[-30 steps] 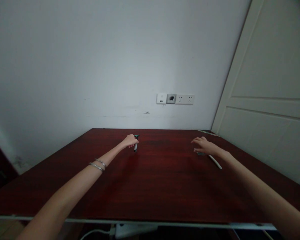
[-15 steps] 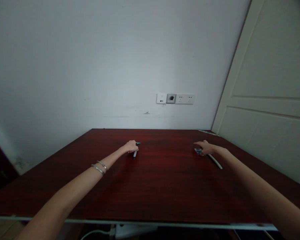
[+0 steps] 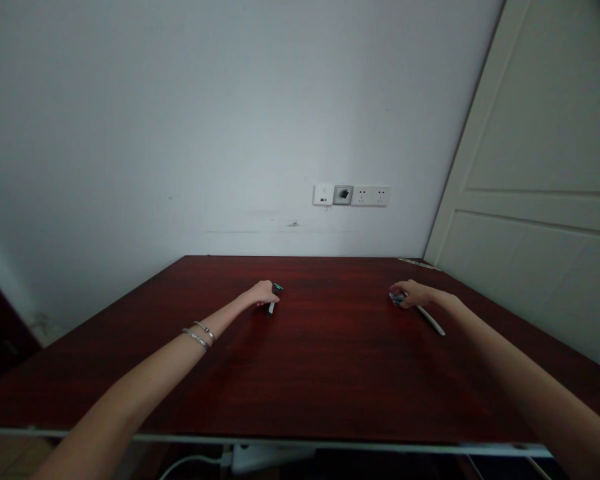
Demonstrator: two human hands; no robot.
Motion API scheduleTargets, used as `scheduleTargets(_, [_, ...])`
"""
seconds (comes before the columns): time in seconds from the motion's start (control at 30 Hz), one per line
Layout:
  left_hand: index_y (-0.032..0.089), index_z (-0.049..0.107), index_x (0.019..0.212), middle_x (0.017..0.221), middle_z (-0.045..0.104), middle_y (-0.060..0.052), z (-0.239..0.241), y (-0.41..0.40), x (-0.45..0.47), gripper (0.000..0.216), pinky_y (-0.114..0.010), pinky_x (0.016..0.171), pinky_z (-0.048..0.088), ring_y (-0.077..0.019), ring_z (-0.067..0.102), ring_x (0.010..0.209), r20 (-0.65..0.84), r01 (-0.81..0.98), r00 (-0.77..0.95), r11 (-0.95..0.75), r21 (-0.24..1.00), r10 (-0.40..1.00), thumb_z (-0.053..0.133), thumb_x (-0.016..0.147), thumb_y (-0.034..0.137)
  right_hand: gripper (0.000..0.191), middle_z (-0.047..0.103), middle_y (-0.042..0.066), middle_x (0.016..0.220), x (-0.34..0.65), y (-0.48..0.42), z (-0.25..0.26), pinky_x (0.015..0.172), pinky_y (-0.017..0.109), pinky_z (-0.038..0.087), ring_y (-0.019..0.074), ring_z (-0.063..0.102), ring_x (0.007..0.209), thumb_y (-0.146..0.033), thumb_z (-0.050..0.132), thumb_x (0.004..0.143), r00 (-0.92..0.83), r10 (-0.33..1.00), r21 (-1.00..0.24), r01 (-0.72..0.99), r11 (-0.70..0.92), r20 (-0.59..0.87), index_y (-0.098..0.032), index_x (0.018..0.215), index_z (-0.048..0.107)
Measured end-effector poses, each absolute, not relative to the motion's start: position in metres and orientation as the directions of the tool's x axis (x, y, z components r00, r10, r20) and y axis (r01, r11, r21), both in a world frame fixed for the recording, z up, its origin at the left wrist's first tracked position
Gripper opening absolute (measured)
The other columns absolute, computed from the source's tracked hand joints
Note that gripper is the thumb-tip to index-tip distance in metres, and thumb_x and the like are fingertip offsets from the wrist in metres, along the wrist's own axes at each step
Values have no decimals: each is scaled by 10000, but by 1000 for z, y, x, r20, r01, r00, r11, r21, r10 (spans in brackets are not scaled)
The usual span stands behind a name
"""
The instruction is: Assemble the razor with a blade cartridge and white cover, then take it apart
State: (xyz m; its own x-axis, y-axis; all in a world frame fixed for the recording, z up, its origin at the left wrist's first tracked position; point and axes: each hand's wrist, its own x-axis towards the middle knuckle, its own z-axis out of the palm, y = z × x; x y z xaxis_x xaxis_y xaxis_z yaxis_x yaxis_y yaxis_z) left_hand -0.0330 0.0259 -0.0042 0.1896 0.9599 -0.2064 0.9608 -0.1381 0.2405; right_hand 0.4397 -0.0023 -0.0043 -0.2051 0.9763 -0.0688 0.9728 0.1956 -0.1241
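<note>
My left hand (image 3: 263, 293) is closed around a slim item with a white handle (image 3: 271, 309), a dark lower tip and a teal-and-dark head that looks like a razor's. Its middle is hidden by my fingers. Over on the right, my right hand (image 3: 411, 293) curls over the grey, patterned end (image 3: 396, 299) of a second item. A long white handle (image 3: 433, 321) runs from under that hand towards me on the tabletop. What kind of thing this is, I cannot tell.
Both items are on a dark red wooden table (image 3: 320, 373). Behind it stands a white wall with sockets (image 3: 371, 195); a pale panelled door (image 3: 535, 200) is at the right. A thin strip (image 3: 419, 264) lies at the far right corner. Below the front edge runs a white cable (image 3: 190, 461).
My right fingers, stretched out before, have curled down over the patterned end. The teal head in my left hand has tilted slightly.
</note>
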Motion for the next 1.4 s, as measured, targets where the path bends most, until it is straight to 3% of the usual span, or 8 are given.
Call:
scheduleTargets(0.2, [127,579,527,414,490,-8,1,16,-34,347,-221,434,432,-110,481,372,-175,947,209,-155,281,962,581,689,434,456,641,98,978,412,0,5,778,307,458,231,592,880,-273,592,557,-273,962,-248,934,257,-29,-140,993,618])
scheduleTargets(0.43, [129,535,490,398,470,1,6,7,-31,384,-212,426,405,-93,448,353,-169,939,196,-136,315,966,584,692,451,462,636,109,964,313,0,19,736,288,469,199,596,828,-278,627,583,-434,900,-349,836,423,52,-105,1011,602])
scheduleTargets(0.8, [109,581,521,425,499,-8,6,6,-26,260,-211,437,432,-98,480,387,-168,931,217,-153,330,962,561,664,326,411,656,69,939,187,5,6,755,275,454,204,597,844,-284,667,597,-642,760,-354,691,631,102,-152,987,665])
scheduleTargets(1.03, [105,625,584,415,499,4,6,4,-23,213,-202,465,452,-92,491,397,-160,931,218,-156,329,963,540,652,287,431,624,73,988,165,13,-6,756,267,448,205,582,861,-308,678,603,-692,709,-341,640,689,135,-156,1007,664])
scheduleTargets(1.3, [108,598,530,413,500,-7,3,7,-20,208,-220,450,453,-110,501,387,-169,931,230,-167,323,958,541,633,280,410,629,48,969,160,10,-4,768,263,436,202,578,868,-271,684,606,-701,703,-334,637,694,124,-187,1007,668])
scheduleTargets(1.4, [112,599,526,399,495,-6,2,6,-19,222,-211,463,450,-109,505,392,-166,938,221,-163,304,961,542,645,291,494,625,68,991,162,6,-3,787,279,436,211,580,885,-309,701,598,-695,705,-359,628,691,142,-167,1067,642])
